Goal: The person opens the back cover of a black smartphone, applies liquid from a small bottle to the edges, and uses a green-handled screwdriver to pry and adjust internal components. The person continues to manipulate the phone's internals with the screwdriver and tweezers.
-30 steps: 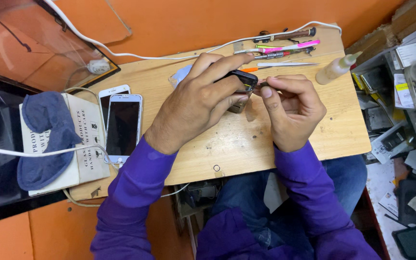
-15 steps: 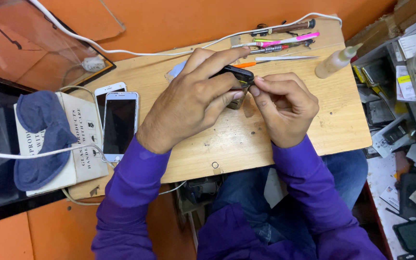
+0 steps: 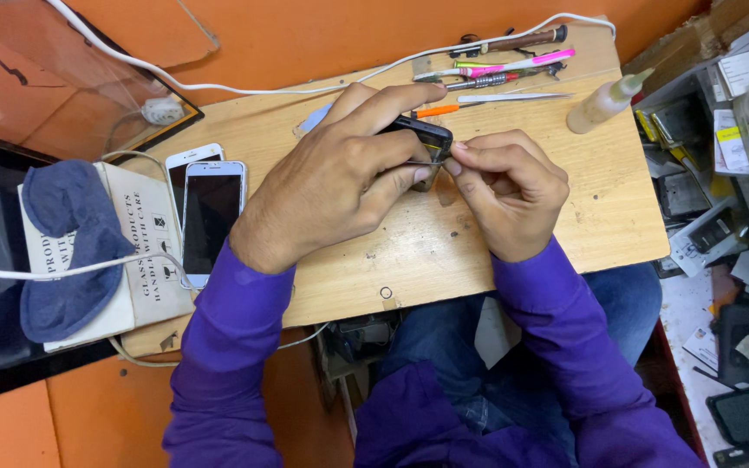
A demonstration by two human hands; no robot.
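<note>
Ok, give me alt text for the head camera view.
Two hands in purple sleeves work over a wooden table: the left hand grips a small dark device, the right hand pinches at its edge. Two white phones lie left, tools behind.

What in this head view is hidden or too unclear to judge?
- Small dark device: mostly covered by the left hand.
- Thin metal piece at the right hand: too small to identify.
- Blue item behind the left hand: largely hidden.
- Right-side clutter: cut off by the edge.
</note>
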